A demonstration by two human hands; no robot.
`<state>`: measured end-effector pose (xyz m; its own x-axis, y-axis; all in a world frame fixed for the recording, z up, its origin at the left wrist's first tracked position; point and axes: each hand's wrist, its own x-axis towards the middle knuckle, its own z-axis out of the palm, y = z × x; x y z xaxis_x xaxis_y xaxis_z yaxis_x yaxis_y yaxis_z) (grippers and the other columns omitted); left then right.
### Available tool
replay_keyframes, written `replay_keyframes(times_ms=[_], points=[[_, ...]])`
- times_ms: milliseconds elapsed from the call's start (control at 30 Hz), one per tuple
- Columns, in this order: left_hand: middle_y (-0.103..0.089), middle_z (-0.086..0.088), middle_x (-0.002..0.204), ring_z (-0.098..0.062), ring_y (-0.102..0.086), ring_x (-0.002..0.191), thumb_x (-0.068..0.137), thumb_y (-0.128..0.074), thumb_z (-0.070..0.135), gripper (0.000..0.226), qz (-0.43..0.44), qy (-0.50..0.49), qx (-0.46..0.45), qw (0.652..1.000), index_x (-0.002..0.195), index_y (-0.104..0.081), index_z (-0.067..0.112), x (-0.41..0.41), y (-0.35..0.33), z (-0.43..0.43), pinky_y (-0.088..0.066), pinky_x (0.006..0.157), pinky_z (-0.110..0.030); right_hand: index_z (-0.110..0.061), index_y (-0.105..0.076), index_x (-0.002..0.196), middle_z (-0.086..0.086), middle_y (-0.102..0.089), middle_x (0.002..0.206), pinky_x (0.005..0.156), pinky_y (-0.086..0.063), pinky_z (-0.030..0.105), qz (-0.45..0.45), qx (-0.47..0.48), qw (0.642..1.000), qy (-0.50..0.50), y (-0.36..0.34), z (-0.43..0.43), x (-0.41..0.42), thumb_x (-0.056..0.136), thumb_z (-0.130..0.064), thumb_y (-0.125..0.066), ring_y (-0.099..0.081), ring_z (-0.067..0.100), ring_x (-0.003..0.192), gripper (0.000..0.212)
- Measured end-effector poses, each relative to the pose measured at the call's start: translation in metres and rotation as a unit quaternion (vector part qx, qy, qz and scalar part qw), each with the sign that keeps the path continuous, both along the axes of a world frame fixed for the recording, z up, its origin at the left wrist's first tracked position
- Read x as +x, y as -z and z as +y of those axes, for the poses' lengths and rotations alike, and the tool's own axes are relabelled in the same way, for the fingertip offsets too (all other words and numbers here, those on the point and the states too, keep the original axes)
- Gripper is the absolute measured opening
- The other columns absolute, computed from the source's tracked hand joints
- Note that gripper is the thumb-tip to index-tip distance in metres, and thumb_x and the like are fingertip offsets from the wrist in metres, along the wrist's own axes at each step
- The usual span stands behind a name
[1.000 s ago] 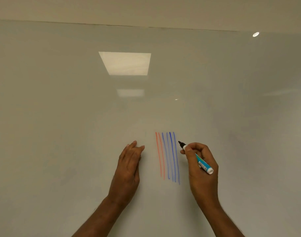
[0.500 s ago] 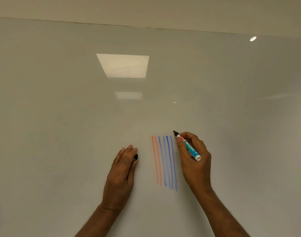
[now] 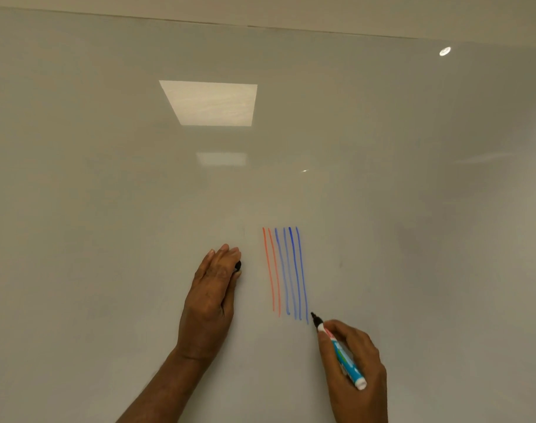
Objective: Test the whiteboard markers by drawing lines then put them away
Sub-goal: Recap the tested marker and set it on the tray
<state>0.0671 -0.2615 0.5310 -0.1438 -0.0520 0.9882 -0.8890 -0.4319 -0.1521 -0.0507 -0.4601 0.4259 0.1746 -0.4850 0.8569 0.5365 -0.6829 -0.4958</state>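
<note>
Head view: a person's 2 bare hands work at a glossy whiteboard [image 3: 108, 209] that fills nearly the whole frame.
Right hand [image 3: 356, 366]: fingers clenched around a marker [image 3: 341, 355] with a teal-and-white barrel, uncapped, its black tip pointing up and to the left.
Marker tip: at the board just beside the lower end of the rightmost blue line; whether it touches the surface cannot be told.
Left hand [image 3: 213, 296]: resting against the board left of the lines, fingers together and curled over a small black object [image 3: 238, 266], only its rounded end showing past the fingertips.
Red lines [image 3: 271, 270]: 2 near-vertical strokes, leftmost of the group.
Blue lines [image 3: 294, 273]: 4 near-vertical strokes just right of the red pair, some fainter than others.
Reflections: a square ceiling light panel [image 3: 210, 103] and a small round lamp [image 3: 445, 51] mirrored in the upper board.
</note>
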Motion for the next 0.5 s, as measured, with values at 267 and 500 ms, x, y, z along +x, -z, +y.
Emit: replay_keyframes(times_ms=[267,500], points=[[-0.057,-0.005,0.145,-0.010,-0.041,0.146,0.101,-0.054,0.011,0.040,-0.008,-0.018,0.007,1.000,0.139,-0.057,0.001,0.003,0.000,-0.001,-0.034,0.122,-0.038,-0.023,-0.072,0.106,-0.007,-0.067,0.102,0.086,-0.049,0.027,-0.075,-0.006,0.997,0.020,-0.059,0.013,-0.025,0.084,-0.033,-0.069,-0.064,0.020,0.099,0.024],[-0.059,-0.009,0.144,-0.022,-0.049,0.142,0.100,-0.055,0.005,0.037,-0.034,-0.047,0.019,0.998,0.136,-0.060,-0.002,0.007,0.002,-0.002,-0.039,0.118,-0.048,-0.021,-0.067,0.120,-0.004,-0.066,0.112,0.088,-0.043,0.012,-0.081,-0.041,0.996,0.022,-0.145,0.006,-0.002,0.092,-0.039,-0.064,-0.059,0.011,0.106,0.033]])
